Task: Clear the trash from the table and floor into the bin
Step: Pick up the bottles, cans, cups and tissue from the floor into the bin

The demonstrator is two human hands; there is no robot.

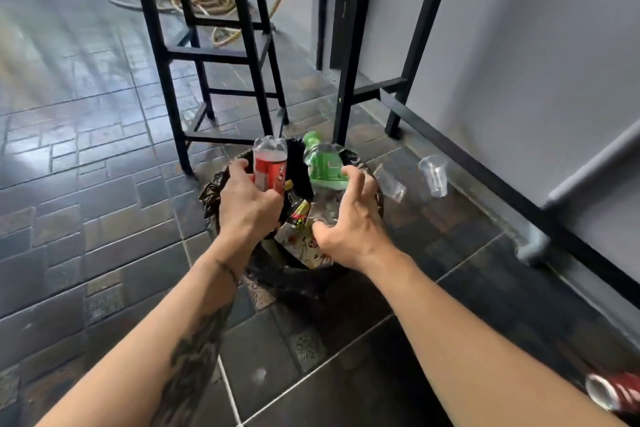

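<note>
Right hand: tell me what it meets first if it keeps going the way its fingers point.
Probably the green-labelled clear plastic bottle, right ahead of the right hand over the black-lined bin; whether the fingers already touch it is unclear.

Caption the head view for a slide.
Left hand grips a red-label bottle over the lined bin; right hand spread above a green-label bottle.

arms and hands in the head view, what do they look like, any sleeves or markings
Both forearms are bare, with no sleeves in view. The left forearm carries a dark tattoo along its length, and a thin dark band circles the wrist below the left hand. The right hand shows no rings, watch or gloves.
</note>
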